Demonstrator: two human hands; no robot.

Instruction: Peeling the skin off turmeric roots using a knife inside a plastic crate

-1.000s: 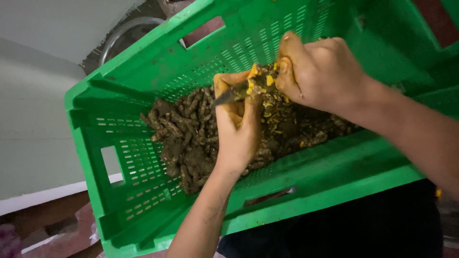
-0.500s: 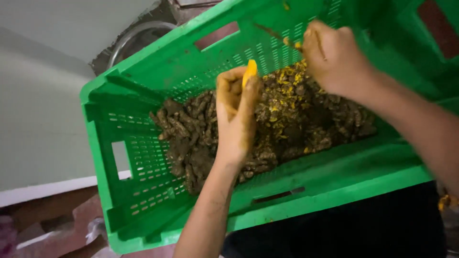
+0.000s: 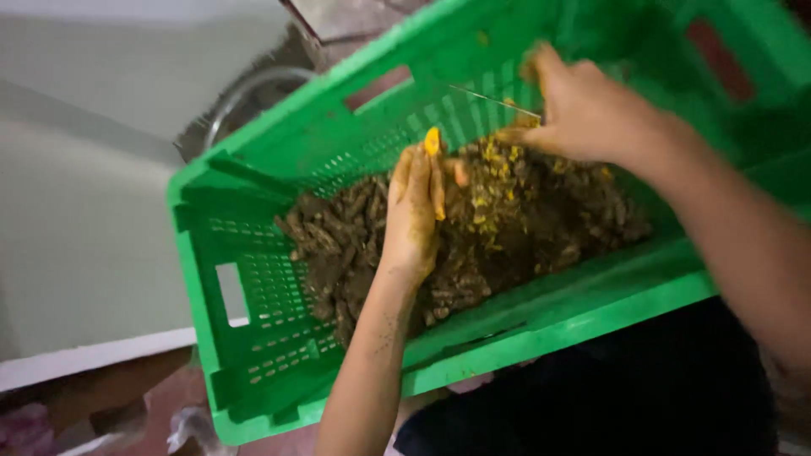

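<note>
- Pinched between my left hand's [image 3: 414, 215] fingertips, a peeled yellow root piece [image 3: 432, 140] stands upright above the pile; that hand is closed on it.
- My right hand [image 3: 583, 110] is closed around a thin-bladed knife [image 3: 494, 100], its blade pointing left across the crate wall, apart from the root.
- Below both hands lies a heap of brown, soil-coated roots [image 3: 338, 245], with yellow peelings [image 3: 494, 181] scattered over its middle.
- All of it sits inside a green slotted crate [image 3: 253, 355].
- Progress, as I judge it: one root looks peeled and the peelings show some work done; most of the heap remains brown and unpeeled.
</note>
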